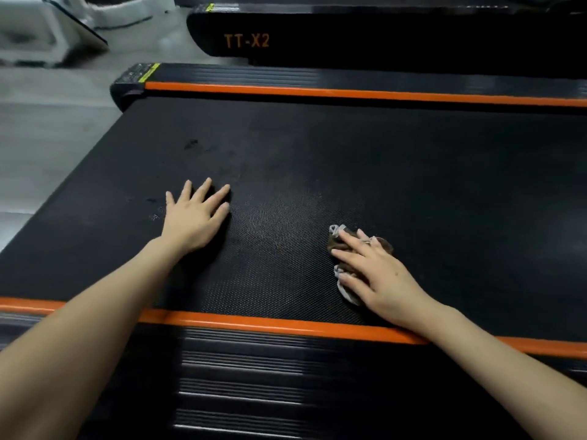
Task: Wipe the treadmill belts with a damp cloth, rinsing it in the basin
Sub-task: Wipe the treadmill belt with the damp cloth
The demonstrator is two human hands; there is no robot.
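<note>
Near side rail: black ribbed side rail (241,392) along bottom of head view, crossed by both bare forearms.
Near edge: glossy orange strip (270,323) bordering belt on near side; right wrist lying across it.
Belt: black dimpled treadmill belt (317,160) between two orange strips, its end at left beside pale grey floor (47,122).
Left hand: left hand (193,214) flat on belt, palm down, fingers straight and spread wide, holding nothing.
Right hand: right hand (378,274) palm down, fingers straight and splayed, pressing on cloth.
Cloth: crumpled brown-and-grey cloth (338,244) on belt under right fingers, near front strip, well apart from left hand.
Open room: bare belt between hands, wide stretch toward far strip and off to right.
Marks: small dark smudges (190,143) on belt beyond left hand.
Far edge: second orange strip (349,94), then another ribbed black rail (254,74) behind it.
Beyond: another black treadmill marked "TT-X2" (247,41); blurred white object (47,27) at top left, too unclear to name.
</note>
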